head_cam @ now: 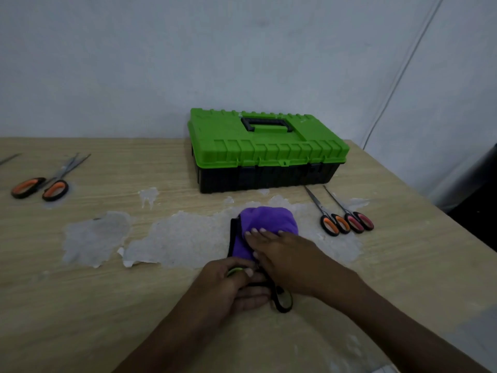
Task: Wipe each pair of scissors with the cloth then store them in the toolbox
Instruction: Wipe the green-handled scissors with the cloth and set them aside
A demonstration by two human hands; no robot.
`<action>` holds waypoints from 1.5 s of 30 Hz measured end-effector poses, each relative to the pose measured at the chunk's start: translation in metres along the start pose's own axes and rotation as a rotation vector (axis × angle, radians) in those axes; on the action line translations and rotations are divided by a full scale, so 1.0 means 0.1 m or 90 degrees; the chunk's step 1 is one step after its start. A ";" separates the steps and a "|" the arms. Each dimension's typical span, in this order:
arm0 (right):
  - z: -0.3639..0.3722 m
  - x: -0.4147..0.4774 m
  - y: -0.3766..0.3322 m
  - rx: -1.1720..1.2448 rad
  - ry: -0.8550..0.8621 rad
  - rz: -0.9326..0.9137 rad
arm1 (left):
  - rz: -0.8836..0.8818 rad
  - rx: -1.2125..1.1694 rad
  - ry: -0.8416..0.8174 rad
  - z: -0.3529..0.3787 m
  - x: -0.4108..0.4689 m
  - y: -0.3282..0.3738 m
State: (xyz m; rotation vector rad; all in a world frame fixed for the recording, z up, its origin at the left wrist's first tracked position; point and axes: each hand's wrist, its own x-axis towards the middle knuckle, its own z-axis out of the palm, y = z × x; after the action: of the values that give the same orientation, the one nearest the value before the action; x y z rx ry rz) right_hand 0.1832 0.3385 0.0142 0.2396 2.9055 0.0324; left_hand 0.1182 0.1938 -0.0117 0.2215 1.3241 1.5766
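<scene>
Green-lidded black plastic toolbox (269,149) at wooden table's (80,305) far edge, lid closed. Left hand (236,288) grips green-handled black scissors (283,301); right hand (282,254), fingers straight, presses purple cloth (266,219).

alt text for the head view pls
A person's right hand presses a purple cloth over green-handled scissors that the left hand grips by the handle on a table. A closed green toolbox sits behind; an orange-handled pair and a red-handled pair lie right of the cloth, another orange pair far left.
</scene>
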 end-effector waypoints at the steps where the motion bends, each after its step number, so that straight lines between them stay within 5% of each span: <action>1: 0.01 0.11 0.02 -0.015 0.015 0.012 | 0.001 -0.002 0.002 0.00 -0.01 0.00; 4: -0.03 0.27 0.10 0.062 0.097 0.080 | -0.001 -0.010 0.012 -0.03 -0.03 0.00; 11: -0.07 -0.14 0.52 0.688 0.497 0.268 | -0.001 -0.007 -0.026 -0.09 -0.09 0.03; 14: -0.06 -0.39 0.51 0.907 0.546 0.296 | 0.003 -0.009 -0.039 -0.13 -0.08 0.04; 20: 0.10 -0.55 0.40 0.949 0.508 0.294 | 0.015 -0.035 -0.037 -0.15 -0.04 0.03; 32: 0.13 -0.54 0.02 0.633 0.426 0.093 | 0.004 -0.071 -0.048 -0.16 -0.02 0.02; 37: 0.35 -0.50 -0.19 0.218 0.311 0.010 | -0.007 -0.088 -0.062 -0.14 -0.02 0.01; 45: 0.20 -0.55 -0.24 0.151 0.268 0.067 | 0.006 -0.102 -0.042 -0.11 -0.02 0.00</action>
State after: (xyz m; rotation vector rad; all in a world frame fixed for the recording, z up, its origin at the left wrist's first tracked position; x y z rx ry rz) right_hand 0.2369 0.3062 0.0061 0.4792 3.3097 -0.2782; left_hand 0.1117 0.1852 -0.0145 0.1796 1.1422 1.6604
